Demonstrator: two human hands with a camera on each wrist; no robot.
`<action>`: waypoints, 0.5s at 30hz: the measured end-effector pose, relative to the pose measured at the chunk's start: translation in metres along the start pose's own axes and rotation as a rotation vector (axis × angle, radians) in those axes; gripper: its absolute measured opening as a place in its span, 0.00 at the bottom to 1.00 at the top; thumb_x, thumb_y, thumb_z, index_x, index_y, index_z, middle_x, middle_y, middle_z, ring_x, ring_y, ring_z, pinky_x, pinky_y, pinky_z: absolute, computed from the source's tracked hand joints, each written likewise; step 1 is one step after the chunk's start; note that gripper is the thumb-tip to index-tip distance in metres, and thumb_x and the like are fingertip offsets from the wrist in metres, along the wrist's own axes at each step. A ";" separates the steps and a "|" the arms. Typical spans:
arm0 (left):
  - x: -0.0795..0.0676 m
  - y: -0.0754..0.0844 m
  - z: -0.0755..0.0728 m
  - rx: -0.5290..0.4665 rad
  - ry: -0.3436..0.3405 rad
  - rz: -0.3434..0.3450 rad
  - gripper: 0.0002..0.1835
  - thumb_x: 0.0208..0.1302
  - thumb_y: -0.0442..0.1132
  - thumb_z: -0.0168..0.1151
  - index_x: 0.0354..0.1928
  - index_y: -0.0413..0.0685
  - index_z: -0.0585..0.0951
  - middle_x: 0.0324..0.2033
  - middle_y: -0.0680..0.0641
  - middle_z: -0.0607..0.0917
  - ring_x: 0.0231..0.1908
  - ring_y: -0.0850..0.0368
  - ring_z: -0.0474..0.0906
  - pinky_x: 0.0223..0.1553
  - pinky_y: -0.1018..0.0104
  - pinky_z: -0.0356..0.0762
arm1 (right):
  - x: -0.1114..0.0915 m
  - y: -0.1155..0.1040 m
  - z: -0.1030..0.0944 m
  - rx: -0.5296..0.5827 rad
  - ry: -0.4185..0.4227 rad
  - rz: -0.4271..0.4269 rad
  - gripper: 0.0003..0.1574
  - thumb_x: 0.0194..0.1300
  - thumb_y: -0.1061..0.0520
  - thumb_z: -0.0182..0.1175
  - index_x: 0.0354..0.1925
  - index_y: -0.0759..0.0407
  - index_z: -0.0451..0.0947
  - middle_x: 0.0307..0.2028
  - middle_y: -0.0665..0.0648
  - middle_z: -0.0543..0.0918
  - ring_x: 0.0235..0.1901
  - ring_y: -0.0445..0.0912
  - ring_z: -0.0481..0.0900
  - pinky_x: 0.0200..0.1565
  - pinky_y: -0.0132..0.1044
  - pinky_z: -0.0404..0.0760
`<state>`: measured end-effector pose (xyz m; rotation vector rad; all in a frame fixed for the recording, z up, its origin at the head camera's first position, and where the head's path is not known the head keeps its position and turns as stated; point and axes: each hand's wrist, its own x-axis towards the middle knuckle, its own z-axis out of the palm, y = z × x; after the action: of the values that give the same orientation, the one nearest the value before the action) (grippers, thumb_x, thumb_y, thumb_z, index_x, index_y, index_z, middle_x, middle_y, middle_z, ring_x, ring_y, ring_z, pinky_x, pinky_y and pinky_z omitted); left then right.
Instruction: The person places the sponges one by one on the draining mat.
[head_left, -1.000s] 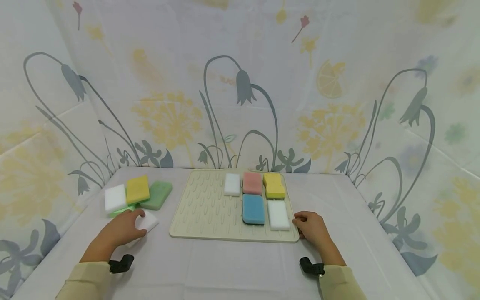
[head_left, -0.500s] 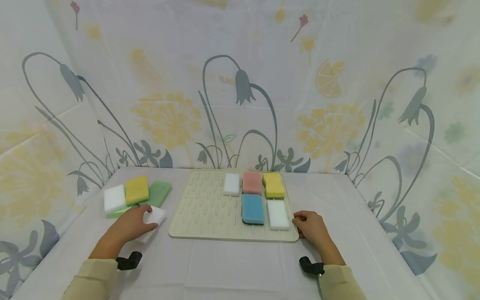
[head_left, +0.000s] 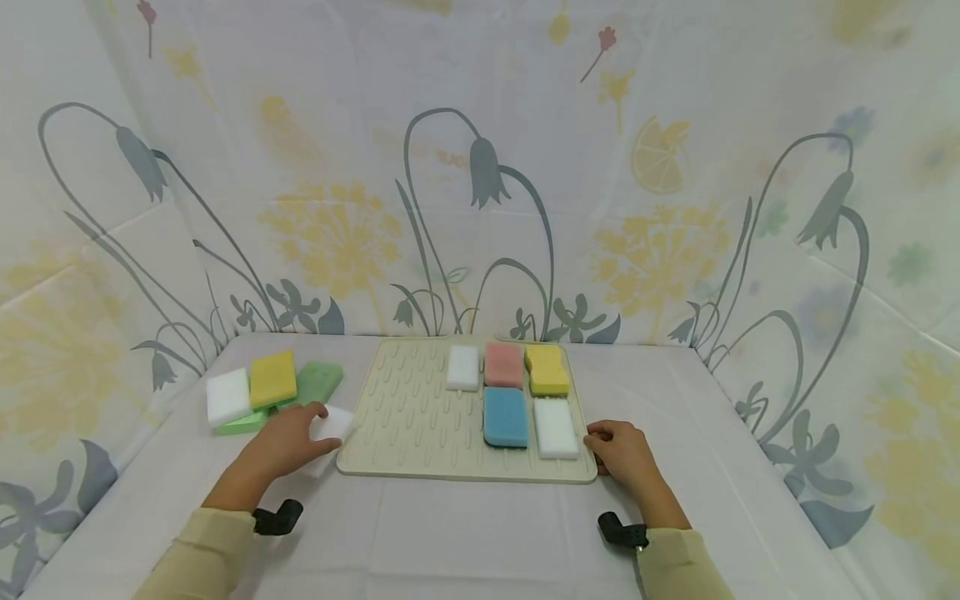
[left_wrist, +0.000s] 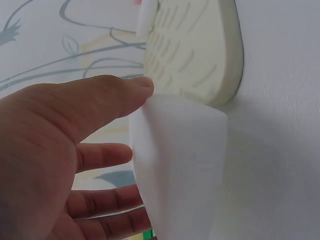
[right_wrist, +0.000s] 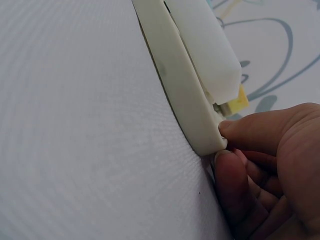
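My left hand grips a white sponge between thumb and fingers at the left edge of a cream ribbed mat. In the left wrist view this white block overlaps the mat's corner, with the thumb on one edge and fingertips along its side. My right hand pinches the mat's right edge near the front corner. Seen from the right wrist, thumb and forefinger hold that rim close beside an upper white sponge.
On the mat's right half lie a small white sponge, a pink one, a yellow one, a blue one and another white one. A left-hand pile has white, yellow and green sponges.
My left hand has carried the white sponge rightward from beside the pile to the mat's left edge. The right hand keeps its place at the mat's rim.
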<state>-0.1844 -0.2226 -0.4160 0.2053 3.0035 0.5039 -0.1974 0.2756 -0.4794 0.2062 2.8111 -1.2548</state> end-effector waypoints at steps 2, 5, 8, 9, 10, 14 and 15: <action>0.002 0.003 0.003 -0.007 0.005 0.008 0.32 0.56 0.54 0.68 0.54 0.36 0.75 0.46 0.34 0.80 0.44 0.41 0.77 0.46 0.44 0.76 | 0.000 0.000 0.000 0.001 -0.002 0.001 0.22 0.65 0.55 0.59 0.54 0.65 0.79 0.38 0.57 0.85 0.25 0.42 0.78 0.26 0.35 0.81; 0.005 0.008 0.006 -0.014 0.016 0.023 0.32 0.56 0.54 0.68 0.53 0.35 0.75 0.45 0.34 0.80 0.43 0.42 0.77 0.46 0.45 0.76 | 0.000 0.000 0.000 -0.001 -0.002 0.000 0.21 0.65 0.55 0.60 0.53 0.65 0.79 0.39 0.58 0.85 0.25 0.42 0.78 0.26 0.35 0.81; 0.007 0.015 0.008 -0.023 0.032 0.040 0.31 0.57 0.53 0.68 0.52 0.34 0.76 0.44 0.35 0.81 0.44 0.42 0.77 0.48 0.45 0.76 | -0.001 -0.001 -0.001 -0.006 -0.002 -0.004 0.21 0.65 0.55 0.60 0.53 0.65 0.79 0.39 0.58 0.85 0.25 0.42 0.79 0.25 0.34 0.81; 0.008 0.018 0.008 -0.025 0.038 0.045 0.31 0.57 0.53 0.68 0.52 0.34 0.76 0.44 0.35 0.81 0.45 0.42 0.77 0.48 0.45 0.76 | -0.001 -0.001 -0.001 -0.007 -0.001 -0.005 0.21 0.65 0.55 0.60 0.53 0.65 0.79 0.39 0.58 0.85 0.25 0.42 0.79 0.25 0.34 0.81; 0.009 0.021 0.008 -0.031 0.040 0.048 0.31 0.57 0.53 0.68 0.52 0.34 0.76 0.44 0.35 0.81 0.45 0.42 0.77 0.48 0.45 0.76 | -0.001 -0.001 -0.001 -0.008 -0.002 -0.007 0.21 0.65 0.55 0.60 0.53 0.65 0.79 0.39 0.58 0.85 0.25 0.42 0.79 0.25 0.34 0.81; 0.012 0.031 0.009 -0.047 0.057 0.056 0.30 0.58 0.54 0.67 0.51 0.34 0.76 0.43 0.35 0.82 0.46 0.41 0.78 0.49 0.46 0.75 | -0.001 -0.001 -0.001 -0.004 0.000 -0.004 0.21 0.65 0.55 0.60 0.53 0.65 0.79 0.38 0.57 0.85 0.25 0.42 0.79 0.26 0.35 0.81; 0.012 0.033 0.010 -0.047 0.061 0.058 0.30 0.58 0.54 0.66 0.51 0.35 0.76 0.43 0.35 0.82 0.46 0.41 0.78 0.49 0.46 0.76 | -0.001 -0.001 -0.001 -0.002 0.000 -0.004 0.21 0.65 0.55 0.60 0.53 0.65 0.79 0.38 0.57 0.85 0.25 0.42 0.78 0.26 0.35 0.81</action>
<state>-0.1917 -0.1868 -0.4151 0.2790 3.0485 0.5965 -0.1968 0.2754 -0.4777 0.2005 2.8140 -1.2521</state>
